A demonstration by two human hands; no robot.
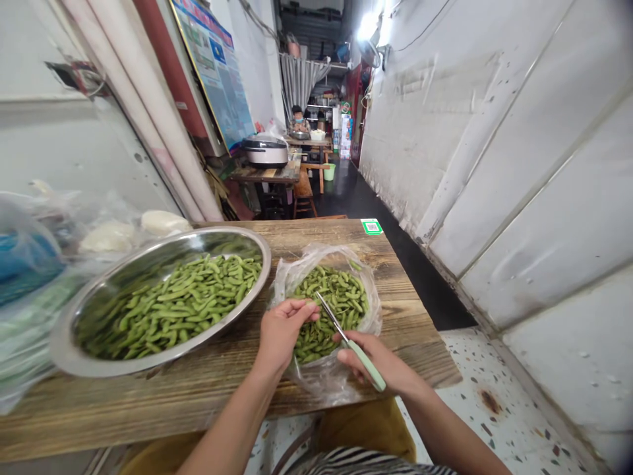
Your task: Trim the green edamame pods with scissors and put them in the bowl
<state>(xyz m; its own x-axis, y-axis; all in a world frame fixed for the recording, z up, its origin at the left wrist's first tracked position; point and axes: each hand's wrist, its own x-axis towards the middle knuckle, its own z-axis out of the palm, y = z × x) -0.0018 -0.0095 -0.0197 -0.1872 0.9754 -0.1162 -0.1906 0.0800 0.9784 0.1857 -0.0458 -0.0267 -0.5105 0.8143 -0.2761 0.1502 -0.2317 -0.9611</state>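
Note:
My left hand (284,330) is pinched closed over a clear plastic bag (368,323) full of green edamame pods (341,293). What looks like one pod is between its thumb and fingers, mostly hidden. In my right hand (378,359) is a pair of scissors (353,342) with pale green handles. Their blades point up and left, the tips close beside my left fingertips. To the left, a wide steel basin (262,254) holds many more edamame pods.
The wooden table (410,330) bears a green QR-code card (372,227) at its far corner. Plastic bags (30,310) crowd its left side. Beyond stand another table with a rice cooker (266,151), stools, and a person (299,119) farther back. A white wall (494,165) runs along the right.

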